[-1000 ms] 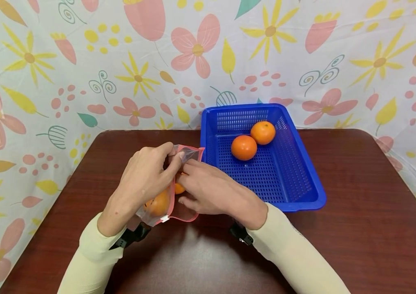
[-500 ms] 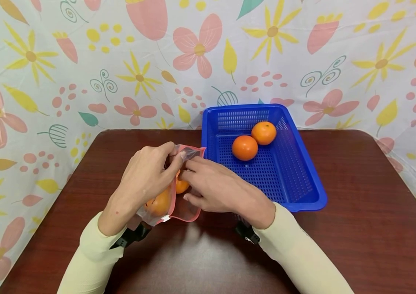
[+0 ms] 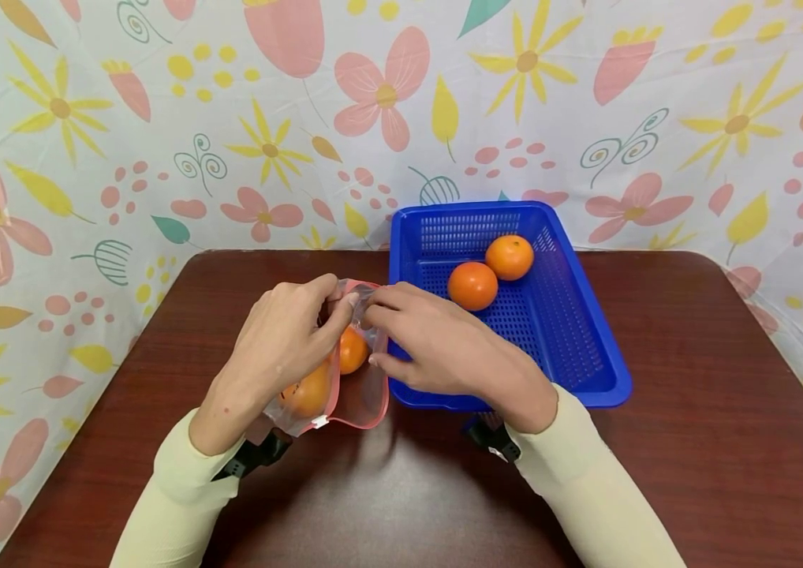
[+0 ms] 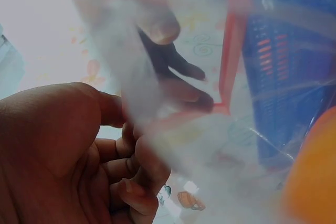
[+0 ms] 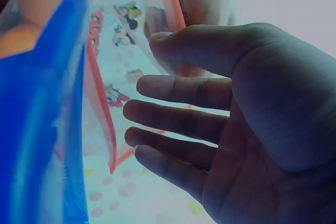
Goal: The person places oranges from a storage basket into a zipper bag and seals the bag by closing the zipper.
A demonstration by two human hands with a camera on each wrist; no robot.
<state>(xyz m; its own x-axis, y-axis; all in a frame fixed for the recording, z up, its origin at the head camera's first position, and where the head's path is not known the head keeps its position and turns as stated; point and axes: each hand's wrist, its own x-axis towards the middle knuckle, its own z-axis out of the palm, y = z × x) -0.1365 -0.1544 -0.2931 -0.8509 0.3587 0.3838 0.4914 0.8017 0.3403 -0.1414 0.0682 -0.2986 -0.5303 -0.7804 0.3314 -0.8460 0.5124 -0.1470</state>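
Clear zip bag with red edging (image 3: 335, 379) and white slider (image 3: 320, 422), mouth parted, two oranges (image 3: 305, 392) inside; located just left of the basket, over the table.
Bag's upper edge pinched between thumb and forefinger of the left hand (image 3: 270, 339); right hand (image 3: 437, 343) held at the bag's mouth, its fingers extended and slightly apart, any contact with the film not certain. Blue perforated plastic basket (image 3: 596, 315): set on dark reddish-brown table (image 3: 700, 355), two further oranges (image 3: 472, 286) contained, side by side. Backdrop: white floral-printed sheet (image 3: 380, 95), hung behind.
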